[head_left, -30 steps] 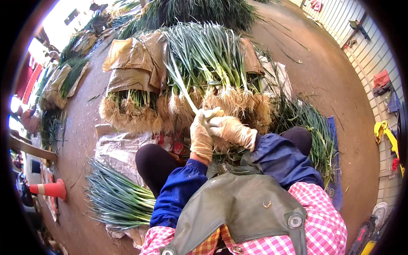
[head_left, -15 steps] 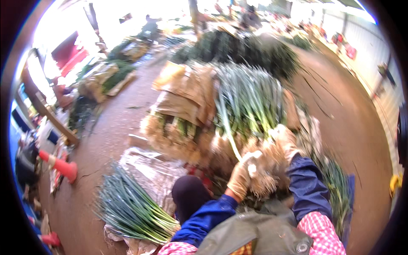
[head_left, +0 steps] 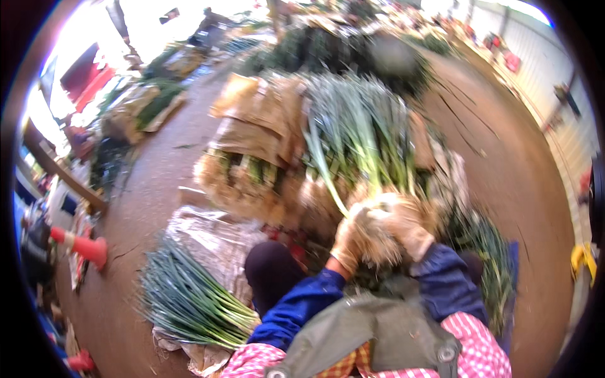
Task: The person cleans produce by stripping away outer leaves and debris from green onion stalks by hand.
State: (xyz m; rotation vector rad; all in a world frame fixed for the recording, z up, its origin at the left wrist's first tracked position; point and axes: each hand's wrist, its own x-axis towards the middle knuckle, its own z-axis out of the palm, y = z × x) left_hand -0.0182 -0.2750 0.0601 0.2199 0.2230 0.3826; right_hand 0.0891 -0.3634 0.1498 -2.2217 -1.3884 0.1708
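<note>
Below-left of the grip I see a pile of green onions (head_left: 195,296), aligned, seemingly for tidiness. The gloved left hand (head_left: 350,240) is wrapped round a single onion (head_left: 324,169) low down, apparently leaving its leaves free; the right hand (head_left: 406,222) blurs beside it at hairy roots (head_left: 378,244), closure unclear. Just beyond, rooted onions (head_left: 359,120) lie roots toward me, likely for easy reach.

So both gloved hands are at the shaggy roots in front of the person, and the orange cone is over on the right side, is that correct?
Not quite: the orange cone is on the left side, as the head view shows. The gloved left hand and right hand are indeed at the shaggy roots.
</note>
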